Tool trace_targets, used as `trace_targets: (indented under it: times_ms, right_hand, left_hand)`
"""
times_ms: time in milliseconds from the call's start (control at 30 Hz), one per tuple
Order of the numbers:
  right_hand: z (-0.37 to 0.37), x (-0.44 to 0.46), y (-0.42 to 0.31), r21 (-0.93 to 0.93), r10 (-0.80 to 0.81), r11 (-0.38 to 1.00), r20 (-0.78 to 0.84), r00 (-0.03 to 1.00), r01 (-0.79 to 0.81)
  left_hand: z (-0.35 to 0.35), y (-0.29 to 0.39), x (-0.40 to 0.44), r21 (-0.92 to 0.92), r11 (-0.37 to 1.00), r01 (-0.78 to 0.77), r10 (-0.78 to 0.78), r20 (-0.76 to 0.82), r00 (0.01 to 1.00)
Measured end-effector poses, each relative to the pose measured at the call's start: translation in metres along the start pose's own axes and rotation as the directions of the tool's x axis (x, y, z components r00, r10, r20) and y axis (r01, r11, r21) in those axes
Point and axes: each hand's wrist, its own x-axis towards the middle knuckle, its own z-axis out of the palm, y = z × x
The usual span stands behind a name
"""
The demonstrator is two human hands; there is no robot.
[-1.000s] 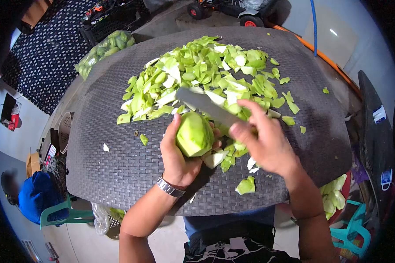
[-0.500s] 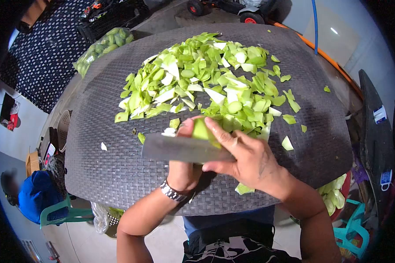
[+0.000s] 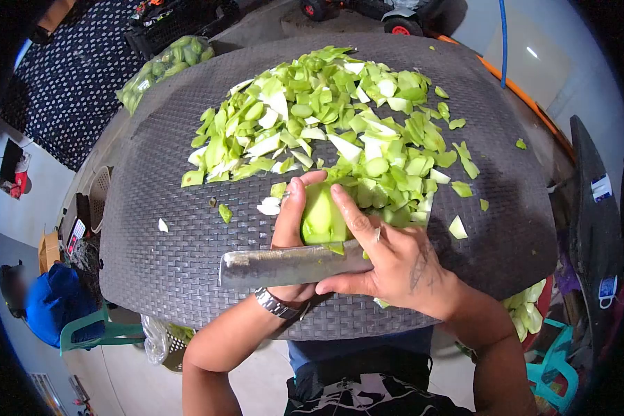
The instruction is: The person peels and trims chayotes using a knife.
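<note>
A shallow stroke suits a green fruit (image 3: 321, 220) held over a woven table (image 3: 159, 256).
The left hand (image 3: 288, 223) cradles the fruit near a heap of peelings (image 3: 301, 107); the right hand (image 3: 403, 267) grips the knife (image 3: 284, 267), forefinger on the fruit. The blade is best kept nearly flat to the surface, with the cradling fingers clear of its edge.

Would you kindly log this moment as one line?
left hand: holding green fruit | right hand: gripping knife, blade against fruit | peelings: on woven table
</note>
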Motion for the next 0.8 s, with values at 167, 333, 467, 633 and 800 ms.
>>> trace_targets:
  times_ms: [167,333,467,633,800]
  right_hand:
    - [0.003,-0.002,-0.001,-0.011,0.026,1.000,0.004,1.000,-0.026]
    - [0.004,-0.002,0.000,-0.028,0.015,0.999,0.007,1.000,-0.015]
    - [0.001,-0.001,-0.002,-0.055,-0.001,0.998,0.006,1.000,0.001]
    - [0.004,-0.001,0.007,-0.079,0.035,0.996,-0.054,0.998,-0.039]
    - [-0.009,0.007,0.026,0.257,0.328,0.925,-0.156,0.932,-0.282]
  left_hand:
    - [-0.011,-0.008,0.006,0.021,0.998,-0.067,0.067,-0.014,0.998]
    - [-0.017,-0.014,0.009,0.158,0.973,-0.170,0.178,-0.040,0.983]
    - [-0.017,-0.012,0.006,0.170,0.972,-0.165,0.174,-0.042,0.984]
    - [-0.013,-0.013,0.003,0.130,0.981,-0.144,0.153,-0.064,0.986]
    - [-0.004,-0.003,-0.004,0.007,1.000,0.030,-0.029,-0.043,0.999]
